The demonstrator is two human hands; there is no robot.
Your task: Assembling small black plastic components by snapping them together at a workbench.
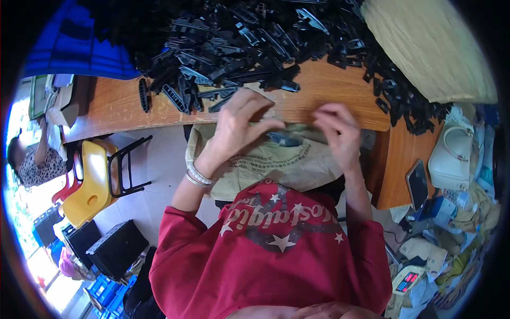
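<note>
Left hand (pixel 239 125) and right hand (pixel 337 133) pinch a small dark part (pixel 284 139) together over the sack (pixel 265 165); best held low above its mouth.

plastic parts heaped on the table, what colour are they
Black, seen in the head view: the plastic parts heaped on the wooden table.

A small blue-grey plastic part (pixel 284 139) lies level just below the wooden table edge (pixel 329 114). It sits over a beige woven sack (pixel 265 165).

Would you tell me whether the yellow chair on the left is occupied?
No, the yellow chair stands with its seat bare, beside the wooden table.
</note>
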